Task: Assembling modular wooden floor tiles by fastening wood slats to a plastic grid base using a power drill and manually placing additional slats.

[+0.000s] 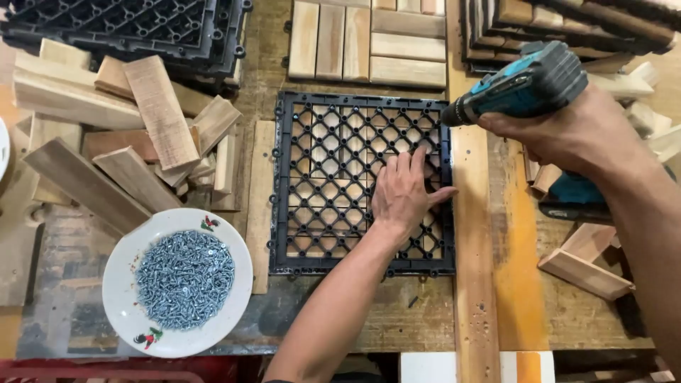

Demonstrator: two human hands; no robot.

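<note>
— One white plate [120, 284], nearest on the left, heaped with silver screws [184, 279]; too many to count.

— And the hands?

— Two. The left hand [406, 193] lies flat, fingers spread, on one black plastic grid [319, 177] in the middle of the bench, wooden slats showing through it. The right hand [574, 131] is wrapped tight around one teal drill [528, 85], its nose just over the grid's far right corner.

— Farther back?

— One loose pile of wood offcuts [142, 135] left, one finished slatted tile [369, 42], two stacks of grids.
</note>
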